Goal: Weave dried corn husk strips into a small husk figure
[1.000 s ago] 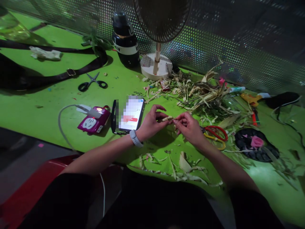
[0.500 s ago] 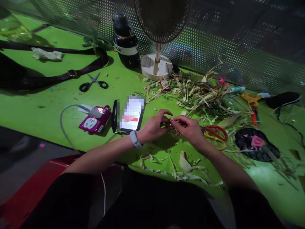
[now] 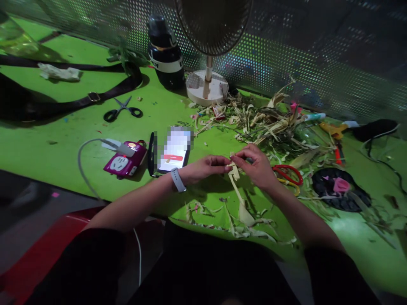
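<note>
Pinching from both sides, the left hand [image 3: 203, 166] and right hand [image 3: 256, 165] meet on a pale leaf strip [image 3: 235, 180]. It sits between their fingertips above the green table [image 3: 57, 140], its tail trailing down toward the person.

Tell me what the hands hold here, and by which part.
Both hands, left hand and right hand, pinch the top end of a pale dried leaf strip; its long tail hangs down toward the green table.

A pale, dry leaf strip [image 3: 235, 180] is pinched at its upper end between both hands' fingertips, just right of the phone [image 3: 174, 151] on the green table [image 3: 47, 140]. From there it hangs slanting down toward the near table edge, narrow above and widening to a flat, curled tail.
</note>
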The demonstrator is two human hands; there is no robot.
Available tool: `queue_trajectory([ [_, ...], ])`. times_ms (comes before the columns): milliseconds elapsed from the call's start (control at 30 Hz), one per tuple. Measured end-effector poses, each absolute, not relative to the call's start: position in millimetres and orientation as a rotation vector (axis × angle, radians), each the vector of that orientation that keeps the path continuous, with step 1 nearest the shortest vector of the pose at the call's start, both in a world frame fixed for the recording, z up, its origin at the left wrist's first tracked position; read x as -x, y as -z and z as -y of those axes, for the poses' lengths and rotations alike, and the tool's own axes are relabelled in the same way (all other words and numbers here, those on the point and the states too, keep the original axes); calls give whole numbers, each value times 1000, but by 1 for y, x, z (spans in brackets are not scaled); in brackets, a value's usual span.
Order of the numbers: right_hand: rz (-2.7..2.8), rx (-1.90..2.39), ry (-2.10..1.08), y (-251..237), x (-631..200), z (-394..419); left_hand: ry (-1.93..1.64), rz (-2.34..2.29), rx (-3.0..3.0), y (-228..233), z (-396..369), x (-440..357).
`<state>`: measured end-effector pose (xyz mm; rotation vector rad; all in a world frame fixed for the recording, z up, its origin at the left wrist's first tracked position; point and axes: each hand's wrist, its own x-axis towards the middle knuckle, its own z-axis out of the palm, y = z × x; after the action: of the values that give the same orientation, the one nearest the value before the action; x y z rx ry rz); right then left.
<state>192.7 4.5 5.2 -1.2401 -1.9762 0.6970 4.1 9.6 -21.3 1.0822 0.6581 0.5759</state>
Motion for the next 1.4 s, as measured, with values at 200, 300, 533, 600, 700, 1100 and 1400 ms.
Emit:
queue_trajectory([
  [200, 1858, 1255, -776, 3, -192, -12, -408, -511, -1332, 14, 0, -8],
  [300, 1828, 1258, -720, 5, -191, -12, -390, -442, -1466, 11, 2, -9],
  [533, 1818, 1219, -680, 7, -184, -12, -478, -536, -1243, 19, 4, -13],
  [600, 1801, 1210, -686, 8, -183, -12, -427, -538, -1220, 20, 7, -15],
  [700, 1782, 1213, -715, 4, -185, -14, -404, -613, -1224, 19, 9, -17],
  [1100, 2070, 1214, -794, 3, -191, -12, -683, -826, -1073, 26, -3, -9],
  [1400, 2003, 1260, -638, 0, -197, -20, -659, -887, -1192, 17, 0, -10],
])
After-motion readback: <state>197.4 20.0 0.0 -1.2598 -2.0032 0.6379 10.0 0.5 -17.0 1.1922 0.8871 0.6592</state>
